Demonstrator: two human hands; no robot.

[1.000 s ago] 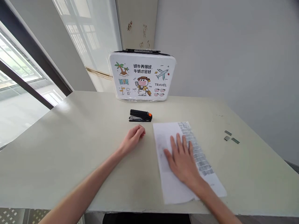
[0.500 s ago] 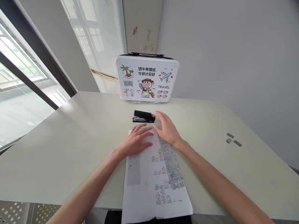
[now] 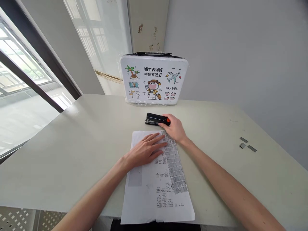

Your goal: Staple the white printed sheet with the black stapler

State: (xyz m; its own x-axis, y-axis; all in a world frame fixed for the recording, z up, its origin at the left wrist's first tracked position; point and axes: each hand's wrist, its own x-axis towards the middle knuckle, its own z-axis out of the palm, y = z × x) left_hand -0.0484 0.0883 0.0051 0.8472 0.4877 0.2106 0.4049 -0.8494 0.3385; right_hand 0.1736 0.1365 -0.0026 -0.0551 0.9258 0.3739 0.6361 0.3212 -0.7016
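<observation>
A black stapler (image 3: 155,119) with an orange-red patch lies beyond the far edge of the paper, its jaw end pointing left. My right hand (image 3: 175,129) grips the stapler's right end between thumb and fingers. Under my left hand (image 3: 148,148) is a sheet of printed paper (image 3: 144,202), possibly more than one; that hand rests flat on its upper part, fingers stretched to the right. Dense grey scribbled marks run down the right side of the paper. The near edge of the paper overhangs the table edge slightly.
A white case (image 3: 154,80) with cartoon prints and a black handle stands upright at the back of the pale table (image 3: 84,144). Several small grey staple strips (image 3: 252,148) lie at the right. A window (image 3: 26,64) is at the left, a wall behind.
My right hand has closed on the stapler and the stapler has shifted to the right. My left hand has moved slightly right and nearer to me on the paper.
</observation>
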